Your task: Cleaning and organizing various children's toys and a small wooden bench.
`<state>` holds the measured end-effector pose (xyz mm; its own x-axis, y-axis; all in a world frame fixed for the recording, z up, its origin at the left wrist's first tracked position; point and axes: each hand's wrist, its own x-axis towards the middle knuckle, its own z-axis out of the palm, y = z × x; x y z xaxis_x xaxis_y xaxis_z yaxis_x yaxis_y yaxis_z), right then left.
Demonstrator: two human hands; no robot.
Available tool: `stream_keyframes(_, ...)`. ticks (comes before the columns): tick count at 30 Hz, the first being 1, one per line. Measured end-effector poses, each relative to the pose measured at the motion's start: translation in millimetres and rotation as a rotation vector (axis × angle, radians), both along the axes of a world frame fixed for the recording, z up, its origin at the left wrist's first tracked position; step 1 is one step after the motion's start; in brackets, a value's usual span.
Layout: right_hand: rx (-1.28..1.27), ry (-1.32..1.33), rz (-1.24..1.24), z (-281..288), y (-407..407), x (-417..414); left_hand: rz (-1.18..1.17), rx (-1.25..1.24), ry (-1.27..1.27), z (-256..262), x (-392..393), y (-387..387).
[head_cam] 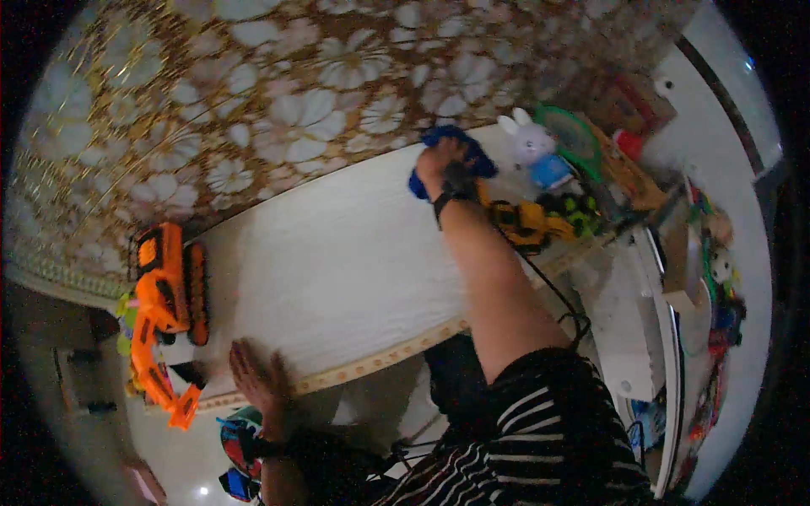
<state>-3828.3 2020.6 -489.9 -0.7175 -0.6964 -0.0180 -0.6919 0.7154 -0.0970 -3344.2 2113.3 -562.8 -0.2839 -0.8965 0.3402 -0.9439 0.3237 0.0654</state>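
My right hand is stretched to the far side of the white tabletop. Bunched under its fingers is a blue cloth. My left hand holds nothing and rests on the near edge of the table, fingers apart. To the left of that hand stands an orange toy excavator, its arm reaching towards the table's near edge. Just right of the cloth are a white toy rabbit and a yellow toy construction vehicle.
Floral wallpaper borders the table's far side. Black-and-green toy wheels and a green-rimmed racket crowd the right end. A dark cable hangs by my right forearm. Several colourful toys lie below the left hand.
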Motion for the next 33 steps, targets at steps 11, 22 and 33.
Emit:
stream_keyframes(11, -0.193, 0.016, 0.092, -54, -62, 134, 0.074, 0.092, 0.095, 33, -36, 4)
stream_keyframes(22, -0.455, -0.231, 1.204, -69, -22, 309, 0.081, 0.065, 0.186, 25, -17, 5)
stream_keyframes(33, -0.41, 0.162, 0.48, -72, 12, 12, 0.246, 0.182, 0.258, 0, -6, -11)
